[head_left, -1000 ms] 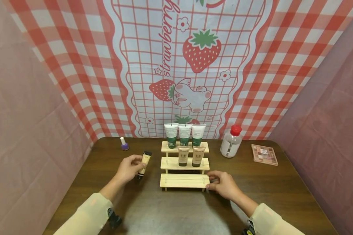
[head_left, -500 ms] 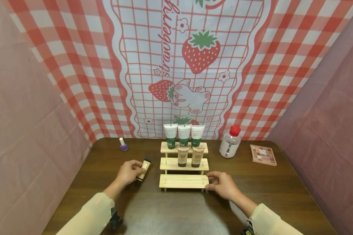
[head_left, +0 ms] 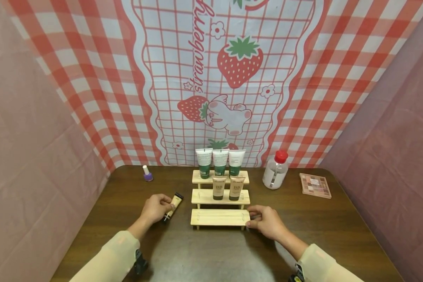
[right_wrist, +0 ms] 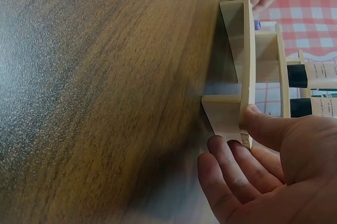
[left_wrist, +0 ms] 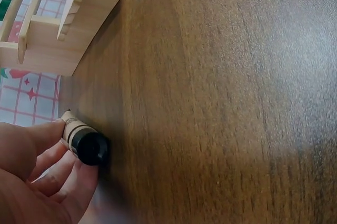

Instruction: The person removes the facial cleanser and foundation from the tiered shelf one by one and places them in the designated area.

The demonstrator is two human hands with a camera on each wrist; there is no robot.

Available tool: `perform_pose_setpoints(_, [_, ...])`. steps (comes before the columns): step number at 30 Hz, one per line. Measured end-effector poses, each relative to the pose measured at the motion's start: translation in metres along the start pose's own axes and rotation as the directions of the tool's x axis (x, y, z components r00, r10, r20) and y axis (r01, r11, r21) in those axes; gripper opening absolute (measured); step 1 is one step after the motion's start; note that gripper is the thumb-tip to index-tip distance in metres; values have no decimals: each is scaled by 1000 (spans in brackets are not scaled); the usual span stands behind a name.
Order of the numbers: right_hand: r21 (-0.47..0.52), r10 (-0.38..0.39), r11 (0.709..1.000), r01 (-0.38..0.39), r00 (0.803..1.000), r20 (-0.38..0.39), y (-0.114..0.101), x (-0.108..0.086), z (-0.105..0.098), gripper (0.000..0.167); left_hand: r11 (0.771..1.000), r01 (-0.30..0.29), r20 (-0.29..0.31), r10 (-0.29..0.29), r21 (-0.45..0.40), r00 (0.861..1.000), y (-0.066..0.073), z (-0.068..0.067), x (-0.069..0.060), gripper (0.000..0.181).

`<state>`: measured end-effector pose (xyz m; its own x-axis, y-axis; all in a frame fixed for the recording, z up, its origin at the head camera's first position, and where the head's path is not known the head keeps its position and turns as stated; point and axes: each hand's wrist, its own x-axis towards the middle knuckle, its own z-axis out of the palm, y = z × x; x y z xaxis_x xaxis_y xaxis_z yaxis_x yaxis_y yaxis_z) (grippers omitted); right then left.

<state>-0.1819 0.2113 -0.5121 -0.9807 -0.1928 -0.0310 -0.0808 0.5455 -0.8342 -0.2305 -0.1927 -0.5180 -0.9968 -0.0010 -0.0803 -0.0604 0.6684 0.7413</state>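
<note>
My left hand pinches a small beige tube with black ends, tilted, left of the wooden three-tier stand. In the left wrist view the tube's black cap points towards the camera, by the fingers. My right hand holds the right end of the lowest shelf, with the thumb on the shelf's edge in the right wrist view. On the middle shelf stand two beige tubes. Three white-and-green tubes stand on the top shelf. Nothing stands on the lowest shelf.
A purple nail polish bottle stands at the back left of the brown table. To the stand's right are a clear bottle with a red cap and a flat palette. A checked cloth hangs behind.
The left hand has lowered slightly with the tube, which now leans more to the right. The right hand keeps its hold on the shelf end.
</note>
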Motion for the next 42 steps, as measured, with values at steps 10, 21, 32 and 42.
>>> perform_pose_setpoints(10, [6, -1, 1000, 1, 1000, 1, 1, 0, 1, 44, 999, -13, -9, 13, 46, 1000, -2, 1, 0, 17])
perform_pose_setpoints(21, [-3, 0, 1000, 0, 1000, -6, 0, 1, -1, 44, 995, -49, 8, 48, 87, 999, 5, -5, 1, 17])
perform_pose_setpoints(32, [-26, -20, 999, 20, 1000, -4, 0, 1, 0, 43, 983, -180, -69, 181, 27, 981, 45, -5, 2, 24])
perform_pose_setpoints(42, [-8, -11, 1000, 11, 1000, -6, -1, 0, 0, 43, 940, -319, -48, 316, -118, 948, 95, 13, -8, 23])
